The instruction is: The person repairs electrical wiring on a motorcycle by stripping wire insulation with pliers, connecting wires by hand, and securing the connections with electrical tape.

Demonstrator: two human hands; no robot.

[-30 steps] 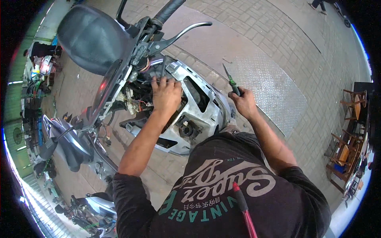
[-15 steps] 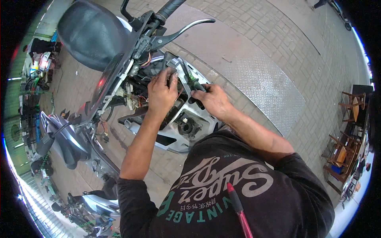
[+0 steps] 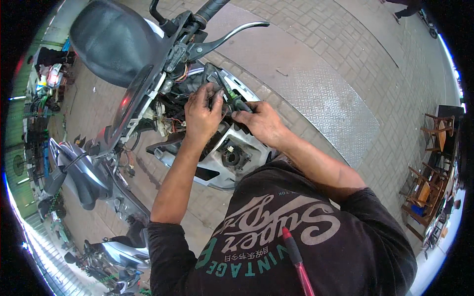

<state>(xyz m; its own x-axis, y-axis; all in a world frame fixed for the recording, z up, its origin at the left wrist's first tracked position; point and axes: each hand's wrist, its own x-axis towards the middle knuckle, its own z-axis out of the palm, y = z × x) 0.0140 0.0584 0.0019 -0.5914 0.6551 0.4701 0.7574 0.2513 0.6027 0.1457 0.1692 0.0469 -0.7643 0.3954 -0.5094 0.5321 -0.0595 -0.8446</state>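
Observation:
My left hand (image 3: 203, 109) is bent over the exposed front of a scooter, its fingertips drawn together near the wiring; what they hold is too small to tell. Close on its right, my right hand (image 3: 261, 123) wraps around a green-and-black handled tool (image 3: 237, 102). The tool's working end is up near my left fingers and cannot be made out clearly. Below both hands lies the scooter's white front panel (image 3: 244, 158), with a dark round opening. Loose wires and connectors (image 3: 168, 121) hang left of my left wrist.
A handlebar with a brake lever (image 3: 232, 37) rises above my hands, beside a black seat (image 3: 116, 42). Another scooter (image 3: 81, 172) stands at left. A metal plate (image 3: 321, 108) covers paving at right. Wooden chairs (image 3: 427, 190) stand far right; a person (image 3: 407, 10) is at top right.
My right hand has shifted slightly left and up with the tool, closer to my left hand. The left hand stays nearly in place. More of the person at top right shows.

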